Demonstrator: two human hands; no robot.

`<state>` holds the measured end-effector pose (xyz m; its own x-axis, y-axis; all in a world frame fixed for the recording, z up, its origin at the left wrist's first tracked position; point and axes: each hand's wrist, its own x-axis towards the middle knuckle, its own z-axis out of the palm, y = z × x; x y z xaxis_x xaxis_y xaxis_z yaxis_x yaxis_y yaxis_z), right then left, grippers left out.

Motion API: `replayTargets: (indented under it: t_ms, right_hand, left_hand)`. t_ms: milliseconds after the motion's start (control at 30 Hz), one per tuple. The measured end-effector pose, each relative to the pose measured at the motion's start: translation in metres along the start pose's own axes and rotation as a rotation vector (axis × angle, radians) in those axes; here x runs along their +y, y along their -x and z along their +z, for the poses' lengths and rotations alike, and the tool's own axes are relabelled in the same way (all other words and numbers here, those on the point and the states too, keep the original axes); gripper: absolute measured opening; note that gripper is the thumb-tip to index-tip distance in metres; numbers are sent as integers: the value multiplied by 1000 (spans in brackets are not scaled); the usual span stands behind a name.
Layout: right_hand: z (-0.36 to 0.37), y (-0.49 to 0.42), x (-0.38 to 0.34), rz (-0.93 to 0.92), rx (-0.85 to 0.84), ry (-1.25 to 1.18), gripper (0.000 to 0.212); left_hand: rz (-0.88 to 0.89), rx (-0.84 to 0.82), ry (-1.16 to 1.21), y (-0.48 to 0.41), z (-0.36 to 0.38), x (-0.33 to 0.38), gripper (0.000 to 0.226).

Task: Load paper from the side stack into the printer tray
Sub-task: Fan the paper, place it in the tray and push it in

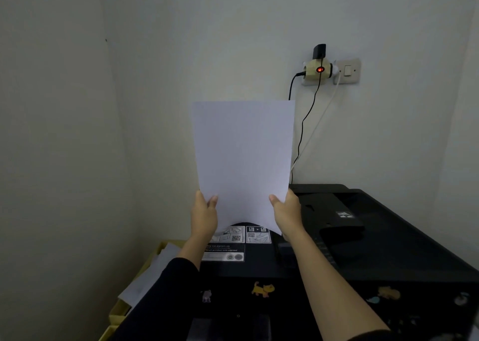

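Both hands, left hand [204, 211] and right hand [286, 211], fingers pinching the upright white paper sheet [243, 156] above the black printer [363, 250]; its lower edge bows between them, likely buckling on entry.

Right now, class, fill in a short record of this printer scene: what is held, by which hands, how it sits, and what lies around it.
held: paper, upright, above the printer
left hand: grip on the paper's lower left edge
right hand: grip on the lower right edge
side stack: loose sheets left of the printer, in a yellow tray
wall: adapter with red light, cables hanging down
loading: not yet done
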<state>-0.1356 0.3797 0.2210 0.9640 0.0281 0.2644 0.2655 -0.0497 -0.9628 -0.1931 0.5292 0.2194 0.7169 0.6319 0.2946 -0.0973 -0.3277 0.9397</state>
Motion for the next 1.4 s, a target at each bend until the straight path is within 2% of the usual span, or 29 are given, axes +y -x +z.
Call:
replayTargets:
  t_ms: [133,300,467,533,567,633,700,800,867,1067,1200,1333,1400]
  right_hand:
    - [-7,-1,-4,-8,23,-7,32]
    - [-28,1,-23,-15,63,34,29]
    - [-60,23,-39,84,81,80,25]
    - [-77,37,-44,105,98,93,24]
    - [-87,45,-46,119,94,101,24]
    - [-107,63,-47,166,72,107,24]
    - [-128,84,-43,203,68,118,25]
    - [-159,121,-27,254,65,113,26]
    - [-179,147,-11,292,60,98,26]
    - [-225,226,47,353,41,22,31]
    - [-242,272,97,482,53,2,31]
    - [-250,317,143,614,8,-4,32]
    - [-251,337,162,709,-23,37,31]
  left_hand:
    - [-18,19,-7,5,1,15,18]
    - [28,20,-47,7,-1,36,38]
    - [-89,19,27,27,2,51,27]
    - [-116,-9,32,43,5,54,13]
    - [-124,-24,24,55,5,58,13]
    - [-126,-44,-2,79,7,59,34]
    - [-149,-50,-46,111,9,57,34]
    - [-181,-77,10,163,13,44,12]
    - [-234,-100,85,201,14,34,18]
    - [-296,-120,165,302,12,-12,16]
    - [-383,-138,241,357,8,-49,28]
    - [-514,-137,249,408,2,-91,18]
    - [-592,-139,223,427,-3,-116,23]
